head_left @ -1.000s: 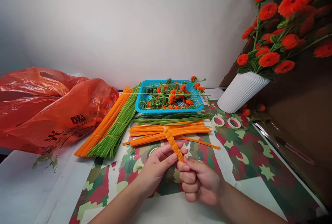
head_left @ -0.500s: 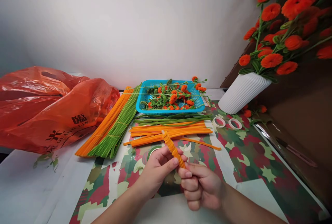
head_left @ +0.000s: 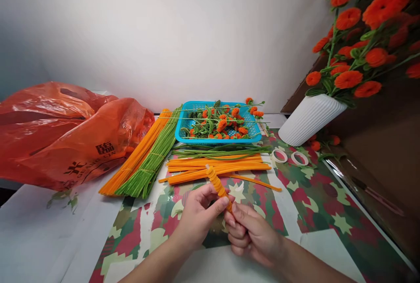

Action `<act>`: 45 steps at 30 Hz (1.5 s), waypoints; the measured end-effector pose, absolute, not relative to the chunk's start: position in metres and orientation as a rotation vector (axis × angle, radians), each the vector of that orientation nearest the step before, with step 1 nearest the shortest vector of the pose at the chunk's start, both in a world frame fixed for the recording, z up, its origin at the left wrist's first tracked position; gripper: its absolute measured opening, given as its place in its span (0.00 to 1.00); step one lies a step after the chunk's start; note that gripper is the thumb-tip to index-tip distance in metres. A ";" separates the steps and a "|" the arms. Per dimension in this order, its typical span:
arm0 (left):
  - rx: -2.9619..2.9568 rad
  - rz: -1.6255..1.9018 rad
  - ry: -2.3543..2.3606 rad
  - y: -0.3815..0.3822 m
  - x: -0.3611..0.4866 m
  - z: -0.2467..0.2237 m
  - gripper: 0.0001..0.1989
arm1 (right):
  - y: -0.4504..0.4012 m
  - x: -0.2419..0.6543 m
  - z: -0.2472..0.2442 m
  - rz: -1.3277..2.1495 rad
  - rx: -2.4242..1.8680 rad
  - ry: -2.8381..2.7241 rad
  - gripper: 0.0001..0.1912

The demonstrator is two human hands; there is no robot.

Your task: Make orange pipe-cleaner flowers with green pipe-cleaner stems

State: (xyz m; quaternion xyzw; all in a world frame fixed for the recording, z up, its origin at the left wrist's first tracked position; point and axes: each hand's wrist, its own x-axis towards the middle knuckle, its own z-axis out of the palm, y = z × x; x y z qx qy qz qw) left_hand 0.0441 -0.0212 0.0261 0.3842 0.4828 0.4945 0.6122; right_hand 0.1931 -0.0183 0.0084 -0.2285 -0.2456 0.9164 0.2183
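An orange pipe cleaner (head_left: pixel 216 181) is wound in a tight coil around a thin stick, whose pale tip (head_left: pixel 207 166) shows at the upper end. My left hand (head_left: pixel 201 213) pinches the coil around its middle between thumb and fingers. Closed around the lower end is my right hand (head_left: pixel 251 232), its thumb and curled fingers hiding that part. The coil tilts up and to the left, over the table. Just beyond it lie loose orange pipe cleaners (head_left: pixel 236 167) and green pipe cleaners (head_left: pixel 213 151).
A blue basket (head_left: pixel 179 134) holds small orange flowers with green stems. Bundled orange (head_left: pixel 131 160) and green pipe cleaners (head_left: pixel 147 165) lie beside a red plastic bag (head_left: pixel 82 134). Two tape rolls (head_left: pixel 299 158) sit near a white vase (head_left: pixel 308 119) of orange flowers.
The view has shifted a little, so the table things appear slightly further right. My right fingers have turned slightly around the coil's lower end. Both hands still grip it.
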 end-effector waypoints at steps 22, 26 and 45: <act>0.205 1.174 0.438 -0.012 0.022 0.050 0.24 | -0.012 0.203 0.009 2.894 -0.462 -0.564 0.20; 0.104 1.199 0.366 -0.013 0.021 0.051 0.21 | -0.017 0.196 0.005 2.722 -0.672 -0.846 0.23; 0.147 1.297 0.496 -0.015 0.028 0.055 0.12 | -0.014 0.198 0.007 1.743 -1.207 -1.627 0.21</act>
